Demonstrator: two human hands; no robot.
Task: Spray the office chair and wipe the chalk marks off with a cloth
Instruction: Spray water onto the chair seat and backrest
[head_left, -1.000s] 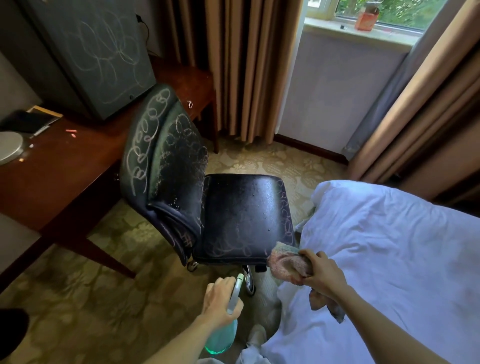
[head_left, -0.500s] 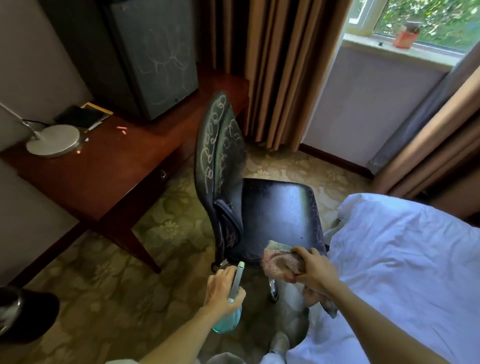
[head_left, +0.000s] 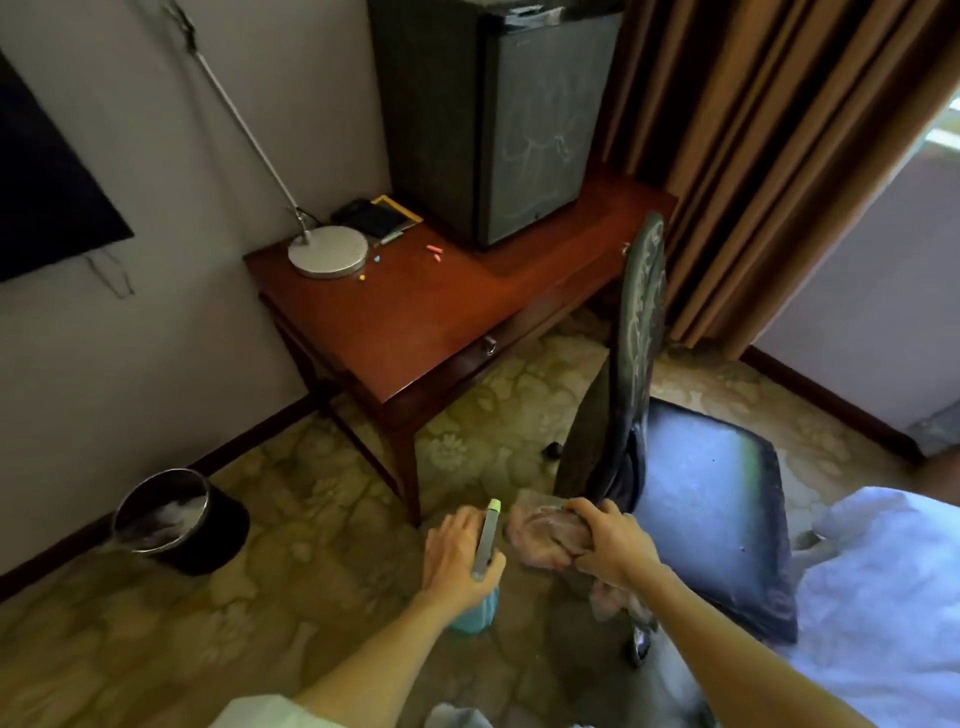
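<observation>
The black office chair (head_left: 711, 499) stands right of centre, its backrest (head_left: 641, 322) seen edge-on and covered in white chalk loops. The seat shines wet. My left hand (head_left: 457, 558) grips a teal spray bottle (head_left: 475, 616) with a pale green nozzle, low in front of the chair. My right hand (head_left: 615, 545) grips a crumpled pinkish cloth (head_left: 540, 535) close to the chair's front left corner, below the backrest.
A red-brown wooden desk (head_left: 426, 322) stands left of the chair with a lamp base (head_left: 327, 252), chalk pieces and a chalk-marked mini fridge (head_left: 524, 119). A black bin (head_left: 176, 519) sits by the wall. White bedding (head_left: 878, 597) lies at right; curtains (head_left: 769, 156) hang behind.
The view has swung left, so the chair now shows side-on and the bin has come into sight. Both hands keep their grips on bottle and cloth near the chair's front.
</observation>
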